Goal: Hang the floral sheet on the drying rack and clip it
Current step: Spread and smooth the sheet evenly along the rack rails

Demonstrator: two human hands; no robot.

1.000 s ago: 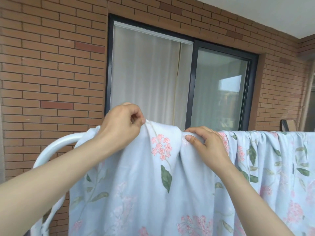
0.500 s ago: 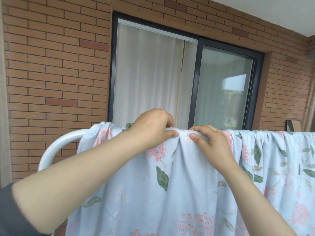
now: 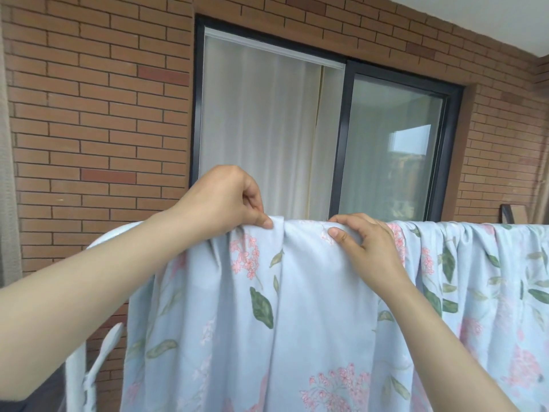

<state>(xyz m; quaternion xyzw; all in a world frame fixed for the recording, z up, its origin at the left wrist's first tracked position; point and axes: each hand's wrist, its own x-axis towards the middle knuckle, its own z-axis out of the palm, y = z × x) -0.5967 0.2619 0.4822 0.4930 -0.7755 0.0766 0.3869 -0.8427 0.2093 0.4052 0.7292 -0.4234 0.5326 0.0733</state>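
the floral sheet (image 3: 312, 307) drapes over the drying rack (image 3: 114, 234)'s top bar. the left hand (image 3: 225, 203) pinches a gathered fold on the bar. the right hand (image 3: 368, 245), just beside it along the bar, grips the cloth between thumb and fingers, probably to spread the bunched pleats. behind the bar are a window (image 3: 386, 144) and a brick wall (image 3: 89, 114). no clip shows.

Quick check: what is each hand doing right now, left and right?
Left hand: closed, pinching the floral sheet at its top fold.
Right hand: closed, gripping the same sheet along the top.
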